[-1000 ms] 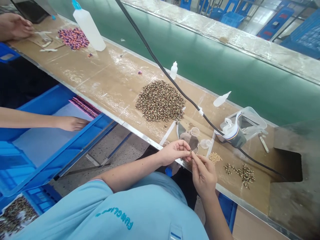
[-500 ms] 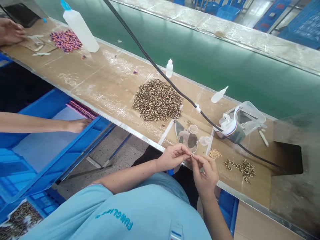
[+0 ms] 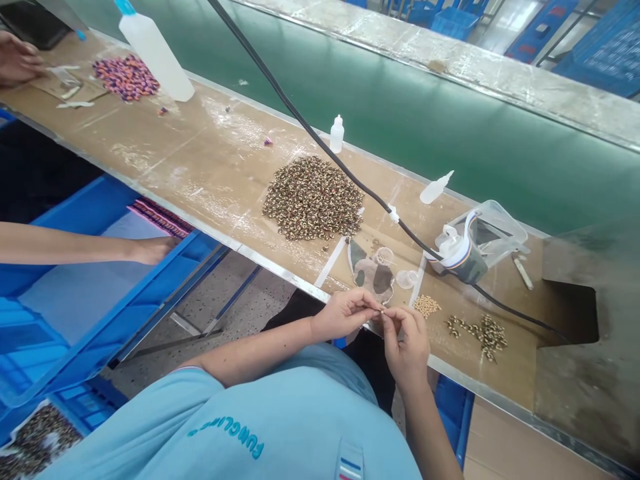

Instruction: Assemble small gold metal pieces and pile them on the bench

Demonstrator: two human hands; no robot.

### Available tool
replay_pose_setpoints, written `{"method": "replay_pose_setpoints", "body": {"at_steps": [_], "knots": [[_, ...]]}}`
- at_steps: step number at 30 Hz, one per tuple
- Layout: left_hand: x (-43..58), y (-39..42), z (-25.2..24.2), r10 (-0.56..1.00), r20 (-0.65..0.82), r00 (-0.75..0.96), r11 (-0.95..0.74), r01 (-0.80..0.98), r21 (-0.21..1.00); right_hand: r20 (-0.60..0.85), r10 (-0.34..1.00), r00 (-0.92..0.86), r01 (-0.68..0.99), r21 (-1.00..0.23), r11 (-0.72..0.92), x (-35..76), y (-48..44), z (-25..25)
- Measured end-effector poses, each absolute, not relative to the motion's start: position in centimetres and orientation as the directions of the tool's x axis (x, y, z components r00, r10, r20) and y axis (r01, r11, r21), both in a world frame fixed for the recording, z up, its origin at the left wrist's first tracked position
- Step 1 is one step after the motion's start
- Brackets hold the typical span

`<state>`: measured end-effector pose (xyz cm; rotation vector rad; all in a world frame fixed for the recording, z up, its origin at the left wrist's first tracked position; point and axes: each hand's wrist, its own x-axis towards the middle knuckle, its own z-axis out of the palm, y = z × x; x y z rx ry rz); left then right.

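Note:
My left hand (image 3: pixel 345 316) and my right hand (image 3: pixel 409 343) meet at the table's front edge, fingertips pinched together. Between them is a tiny gold-and-dark piece (image 3: pixel 382 311), too small to make out fully. Just beyond my fingers lies a camouflage-patterned cloth piece (image 3: pixel 373 277), with small clear round cups (image 3: pixel 407 279) beside it. To the right are a little heap of pale beads (image 3: pixel 427 306) and a scattered group of gold-and-dark pieces (image 3: pixel 493 339). A large heap of similar pieces (image 3: pixel 313 200) sits farther back, to the left.
A black cable (image 3: pixel 300 120) hangs across the table. Small white bottles (image 3: pixel 337 135) stand or lie along the back edge, and a clear container (image 3: pixel 505 227) is at right. A co-worker's arm (image 3: pixel 75 243) reaches into a blue crate (image 3: pixel 150 287); another hand (image 3: pixel 17 60) rests at far left.
The view has shifted slightly. My right hand's fingers have turned a little around the tiny piece; my left hand holds about the same position.

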<state>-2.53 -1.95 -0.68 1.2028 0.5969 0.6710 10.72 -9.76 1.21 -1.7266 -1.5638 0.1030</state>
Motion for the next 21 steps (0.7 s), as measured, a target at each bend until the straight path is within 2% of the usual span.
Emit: {"method": "replay_pose_setpoints", "body": {"at_steps": [8,14,18,21], "knots": [[-2.3,-2.2,-0.5,0.721,-0.032,0.692,0.180,-0.142,0.973,0.362,0.878,0.312,0.766,-0.643,-0.007,11.0,-10.3,1.2],[-2.3,-2.2,-0.4,0.712,-0.032,0.702,0.125,-0.081,0.989,0.401,0.792,0.461,0.833,-0.503,-0.231,15.0,-12.2,0.3],[-2.2,-2.0,-0.5,0.709,-0.008,0.705,0.067,-0.055,0.996,0.424,0.707,0.566,0.815,-0.419,-0.401,17.8,-13.8,-0.4],[-2.1,-2.2,-0.5,0.721,-0.006,0.693,0.061,-0.055,0.997,0.457,0.646,0.611,0.790,-0.400,-0.464,18.5,-14.1,-0.7]]}}
